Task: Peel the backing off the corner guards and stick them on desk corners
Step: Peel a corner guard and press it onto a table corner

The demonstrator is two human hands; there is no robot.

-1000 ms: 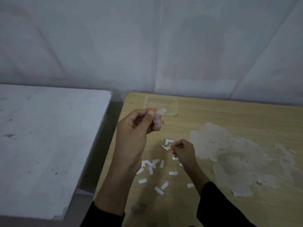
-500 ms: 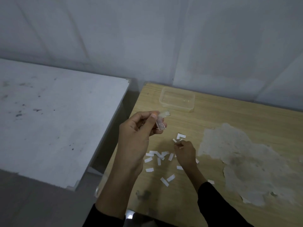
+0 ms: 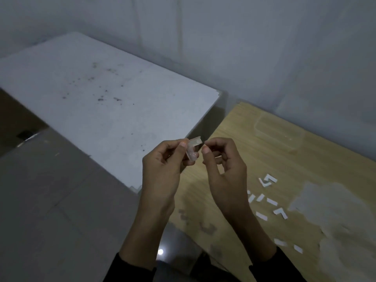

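Strips (image 3: 271,201) littering desk (image 3: 305,169), guard (image 3: 192,152) in left grip (image 3: 162,165)

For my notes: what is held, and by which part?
Left hand pinches the corner guard near its bend; right hand touches its upper end, grip unclear.

The corner guard (image 3: 193,148) is clear and colourless with a whitish strip on its upper arm, and the scattered backing strips (image 3: 271,201) are plain white. The table (image 3: 240,129) is pale yellow-brown with fine wood grain and a blotchy grey-white worn patch (image 3: 335,210). The neighbouring table (image 3: 101,94) is white, peppered with dark specks, and the sleeves (image 3: 130,269) are black
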